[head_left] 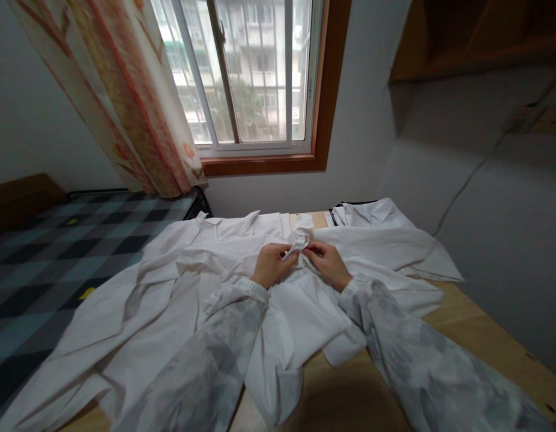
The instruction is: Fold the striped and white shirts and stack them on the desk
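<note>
A large white garment lies spread and rumpled across the wooden table, with folds running to both sides. My left hand pinches a narrow raised strip of its cloth between thumb and fingers. Close on the right, my right hand also grips the cloth, thumb against fingers. Between the two hands the strip stands up in a small curl. Which part of the garment this is, I cannot tell. Both forearms, in grey-and-white patterned sleeves, rest over or near the cloth.
Beneath the garment is a light wooden table. A folded white cloth lies at its back right. On the left stands a bed with a dark checked cover. Ahead are a window and a patterned curtain; a wooden shelf hangs upper right.
</note>
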A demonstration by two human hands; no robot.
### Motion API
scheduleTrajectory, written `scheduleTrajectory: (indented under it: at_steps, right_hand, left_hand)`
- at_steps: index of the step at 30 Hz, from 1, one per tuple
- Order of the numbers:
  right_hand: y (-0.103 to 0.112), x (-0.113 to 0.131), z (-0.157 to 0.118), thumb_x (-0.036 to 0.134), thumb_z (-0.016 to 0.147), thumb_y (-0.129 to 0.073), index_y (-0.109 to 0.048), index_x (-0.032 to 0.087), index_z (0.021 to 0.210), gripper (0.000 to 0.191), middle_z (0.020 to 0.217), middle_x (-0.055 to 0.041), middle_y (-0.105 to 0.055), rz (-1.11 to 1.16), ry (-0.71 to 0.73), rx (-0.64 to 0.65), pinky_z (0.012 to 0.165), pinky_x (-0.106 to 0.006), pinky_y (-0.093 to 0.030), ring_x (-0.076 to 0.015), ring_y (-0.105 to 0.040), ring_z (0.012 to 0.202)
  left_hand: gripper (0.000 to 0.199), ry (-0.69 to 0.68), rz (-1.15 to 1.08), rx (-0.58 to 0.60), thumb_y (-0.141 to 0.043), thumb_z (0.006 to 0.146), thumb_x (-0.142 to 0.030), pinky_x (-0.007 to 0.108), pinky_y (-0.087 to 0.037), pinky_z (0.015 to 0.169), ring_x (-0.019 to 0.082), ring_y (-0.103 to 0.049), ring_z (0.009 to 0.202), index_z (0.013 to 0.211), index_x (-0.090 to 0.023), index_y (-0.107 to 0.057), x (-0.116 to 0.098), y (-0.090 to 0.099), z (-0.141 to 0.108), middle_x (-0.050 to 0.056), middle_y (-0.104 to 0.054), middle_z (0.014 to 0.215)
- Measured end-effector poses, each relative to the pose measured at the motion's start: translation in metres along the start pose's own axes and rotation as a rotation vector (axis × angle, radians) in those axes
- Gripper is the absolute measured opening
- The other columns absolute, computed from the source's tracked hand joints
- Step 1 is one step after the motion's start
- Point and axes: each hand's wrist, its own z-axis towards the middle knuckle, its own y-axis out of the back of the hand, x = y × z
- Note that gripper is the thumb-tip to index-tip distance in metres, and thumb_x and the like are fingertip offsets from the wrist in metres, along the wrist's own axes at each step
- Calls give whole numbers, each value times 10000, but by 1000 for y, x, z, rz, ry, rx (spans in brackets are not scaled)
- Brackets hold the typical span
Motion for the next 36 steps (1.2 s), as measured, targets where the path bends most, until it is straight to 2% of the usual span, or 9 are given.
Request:
scheduleTrajectory:
  at_steps: [6, 10, 14, 21, 29, 36]
  right_hand:
    - [-1, 4, -2, 437, 950, -736, -776, 207, 941, 234, 955, -66, -780, -52, 33, -16, 852, -357, -564, -245, -713, 905]
    - [-3, 7, -4, 452, 960, -730, -762, 208, 955, 246, 956, -75, -771, -82, 35, -18, 839, -359, -572, -245, -714, 893]
    - [-3, 7, -4, 477, 958, -736, -756, 209, 966, 269, 946, -73, -773, -88, 26, -14, 822, -354, -576, -241, -720, 867]
    - [-2, 8, -4, 519, 934, -754, -779, 208, 956, 313, 919, -71, -801, -69, -29, -21, 758, -341, -570, -236, -731, 808]
    - [-1, 8, -6, 499, 911, -779, -793, 195, 982, 312, 906, -70, -810, -71, -53, -36, 690, -315, -552, -220, -717, 753]
    - [0, 7, -6, 509, 919, -775, -817, 196, 982, 322, 940, -82, -823, -76, -25, -26, 734, -343, -566, -239, -726, 788]
  left_hand:
    - [306, 80, -127, 47, -714, 903, -386, 232, -349, 585, 110, -499, 596, 961, -149, -899, -3, 2, 1, 0, -721, 677]
    - [331, 86, -161, 68, -714, 900, -402, 222, -327, 568, 102, -478, 591, 970, -134, -896, -3, 3, 1, -7, -710, 683]
    - [346, 78, -191, 70, -717, 900, -400, 214, -374, 589, 116, -544, 625, 1027, -129, -892, 1, 1, 2, 4, -746, 739]
    - [351, 80, -288, 75, -772, 872, -385, 240, -514, 718, 183, -703, 788, 1092, -133, -878, 0, 0, 1, 53, -832, 916]
    - [346, 77, -306, 96, -797, 823, -340, 249, -538, 755, 193, -728, 834, 1092, -131, -861, 2, -1, 2, 59, -842, 958]
    - [331, 43, -255, 133, -769, 846, -337, 246, -505, 737, 182, -708, 824, 1088, -126, -846, -1, 3, 3, 53, -829, 942]
